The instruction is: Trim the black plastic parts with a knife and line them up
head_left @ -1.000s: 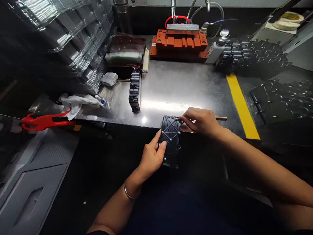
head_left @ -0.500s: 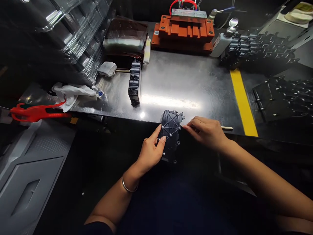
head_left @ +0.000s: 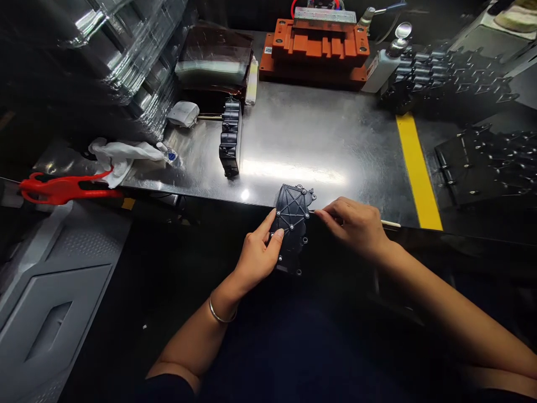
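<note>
My left hand (head_left: 260, 253) is closed round the left side of a black ribbed plastic housing (head_left: 293, 210), its thumb lying on the face. The part is held just off the bench's front edge, ribbed face up, with small screw bosses along its rim. In my right hand (head_left: 354, 221) a thin stick-like tool is pinched; its pale rear end (head_left: 391, 224) sticks out past the hand. The tool's narrow tip is at the housing's right edge and seems to touch it. A second black housing (head_left: 230, 139) stands on its side on the bench.
An orange fixture (head_left: 319, 53) stands at the back, beside a white pump bottle (head_left: 384, 61). Yellow tape (head_left: 419, 173) marks the bench (head_left: 319, 123); more black parts (head_left: 482, 162) lie right of it. Wrapped trays (head_left: 138, 67), a white cloth (head_left: 121, 155) and a red tool (head_left: 62, 189) are left.
The tool's tip shows slightly more between my right fingers and the housing edge. Both hands keep their holds, and the whole view has shifted a little.
</note>
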`<state>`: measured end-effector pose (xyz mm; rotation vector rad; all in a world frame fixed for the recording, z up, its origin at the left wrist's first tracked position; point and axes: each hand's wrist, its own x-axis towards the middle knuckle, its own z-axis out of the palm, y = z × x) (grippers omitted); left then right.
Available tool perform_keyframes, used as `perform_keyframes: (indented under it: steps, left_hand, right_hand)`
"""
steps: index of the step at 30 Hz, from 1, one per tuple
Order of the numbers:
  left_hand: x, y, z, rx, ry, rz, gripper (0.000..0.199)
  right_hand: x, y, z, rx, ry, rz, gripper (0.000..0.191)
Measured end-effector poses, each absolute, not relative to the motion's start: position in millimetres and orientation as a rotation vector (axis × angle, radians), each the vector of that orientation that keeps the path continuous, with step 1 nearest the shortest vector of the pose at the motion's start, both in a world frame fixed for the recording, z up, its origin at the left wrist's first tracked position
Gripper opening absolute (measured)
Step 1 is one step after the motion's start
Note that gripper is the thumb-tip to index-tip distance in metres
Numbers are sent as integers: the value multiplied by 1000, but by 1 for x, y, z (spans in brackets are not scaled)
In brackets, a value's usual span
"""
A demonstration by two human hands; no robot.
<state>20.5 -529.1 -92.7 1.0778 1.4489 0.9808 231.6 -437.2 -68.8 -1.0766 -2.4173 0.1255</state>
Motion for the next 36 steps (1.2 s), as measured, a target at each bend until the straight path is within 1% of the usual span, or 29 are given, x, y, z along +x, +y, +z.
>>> perform_keyframes:
  steps: [5,16,23,29,33,36]
  left_hand:
    - [20,-530,-95,1069,1426,1009,61]
    - [20,-530,-98,1062,1435,1017,63]
    - [21,-530,-94,1076,1445,1002,60]
    - [23,-529,-90,1113,1479,972,57]
    - [26,-529,-94,1063,1456,1009,60]
    - [19,-528,-93,1047,1414,1010,62]
  right_hand:
    - [233,-441,-73,-1143,-2361,167,27]
    - [234,-442,-73,-1127,-2336,327,24]
    - [231,-454,-71,-1304,-2219,460,28]
    - [220,-470,-73,-1393,-2113,398,28]
    - [210,-478,-76,-1401,-2091,330,26]
    - [214,-475,-69,-1363,-2083,461,27]
